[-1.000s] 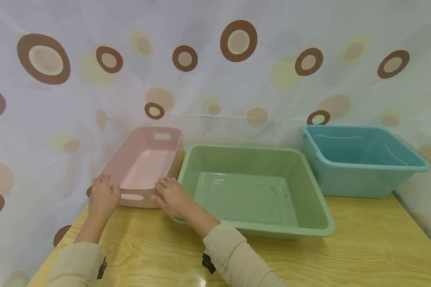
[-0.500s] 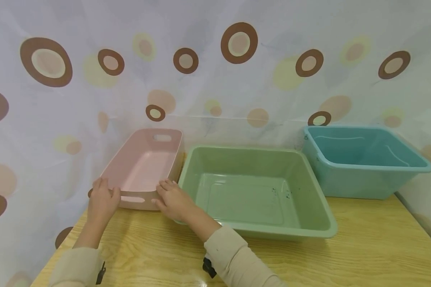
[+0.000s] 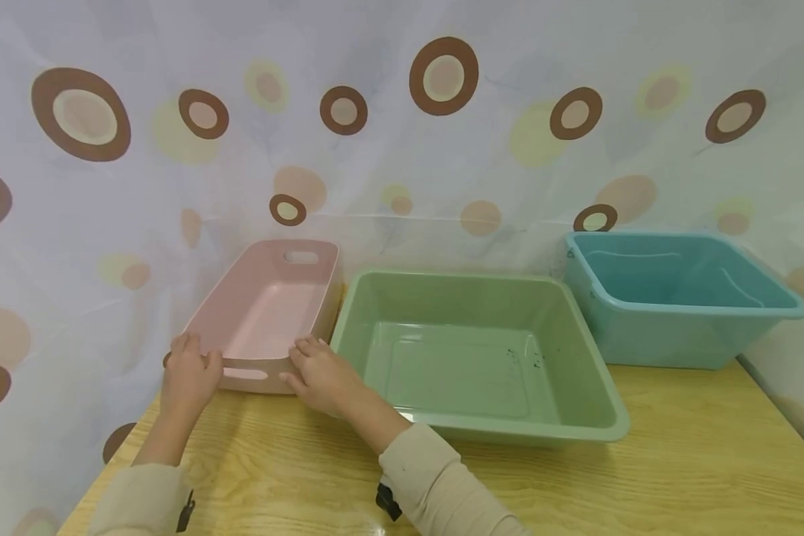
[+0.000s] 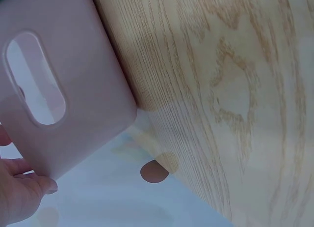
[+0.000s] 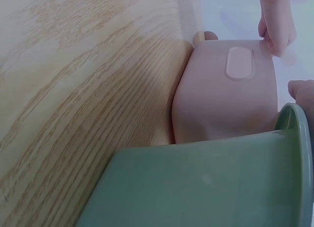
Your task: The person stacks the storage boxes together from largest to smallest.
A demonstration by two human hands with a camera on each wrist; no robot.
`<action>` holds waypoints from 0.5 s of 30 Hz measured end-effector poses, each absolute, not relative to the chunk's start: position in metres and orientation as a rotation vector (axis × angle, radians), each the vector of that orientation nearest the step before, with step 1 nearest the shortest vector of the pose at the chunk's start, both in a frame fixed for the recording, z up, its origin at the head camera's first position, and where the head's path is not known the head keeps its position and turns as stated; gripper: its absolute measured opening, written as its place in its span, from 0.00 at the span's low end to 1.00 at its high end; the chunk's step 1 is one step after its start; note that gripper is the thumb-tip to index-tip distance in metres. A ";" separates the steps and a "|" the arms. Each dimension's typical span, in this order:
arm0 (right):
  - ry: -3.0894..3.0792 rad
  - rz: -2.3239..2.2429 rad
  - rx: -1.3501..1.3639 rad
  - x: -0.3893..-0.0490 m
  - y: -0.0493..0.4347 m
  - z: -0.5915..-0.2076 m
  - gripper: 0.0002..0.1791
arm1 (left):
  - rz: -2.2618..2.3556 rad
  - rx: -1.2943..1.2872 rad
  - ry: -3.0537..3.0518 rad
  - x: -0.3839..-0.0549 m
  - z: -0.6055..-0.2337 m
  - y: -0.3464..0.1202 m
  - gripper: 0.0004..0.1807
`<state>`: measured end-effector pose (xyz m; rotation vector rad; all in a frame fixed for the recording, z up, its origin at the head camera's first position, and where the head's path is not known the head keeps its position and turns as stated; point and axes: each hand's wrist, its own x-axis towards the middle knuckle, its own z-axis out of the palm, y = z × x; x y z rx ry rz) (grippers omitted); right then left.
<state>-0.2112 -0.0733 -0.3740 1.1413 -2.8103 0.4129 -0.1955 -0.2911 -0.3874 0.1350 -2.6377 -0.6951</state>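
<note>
A pink plastic storage bin (image 3: 275, 320) with handle slots in its end walls stands on the wooden table at the left. My left hand (image 3: 189, 380) grips its near left corner; in the left wrist view the thumb (image 4: 41, 185) lies against the outside wall. At the near right corner, my right hand (image 3: 324, 376) holds the rim with fingers over the edge. Only a little of that hand (image 5: 303, 92) shows in the right wrist view, behind the green basin's rim. The inside of the pink bin holds nothing visible.
A wide green basin (image 3: 469, 372) stands close to the pink bin's right side, under my right forearm. Further right is a deeper blue tub (image 3: 677, 335). Behind hangs a white curtain (image 3: 388, 164) with brown rings. The wooden table (image 3: 275, 461) ends at the left beside my arm.
The pink bin has slid slightly toward me, with both hands keeping to its near corners. The green basin and blue tub stay in place; the head view shifts a little.
</note>
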 end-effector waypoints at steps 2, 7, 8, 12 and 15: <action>-2.800 0.386 1.144 -0.211 -0.074 -0.373 0.27 | -0.692 0.141 -2.647 -0.195 -0.386 -0.292 0.27; -2.790 0.335 1.137 -0.207 -0.074 -0.368 0.26 | -0.667 0.130 -2.699 -0.192 -0.382 -0.295 0.28; -2.795 0.326 1.134 -0.206 -0.074 -0.368 0.26 | -0.659 0.124 -2.718 -0.192 -0.382 -0.295 0.28; -2.778 0.285 1.143 -0.201 -0.074 -0.370 0.26 | -0.630 0.113 -2.775 -0.189 -0.383 -0.298 0.29; -2.746 0.271 1.159 -0.200 -0.075 -0.372 0.26 | -0.620 0.112 -2.780 -0.187 -0.383 -0.299 0.29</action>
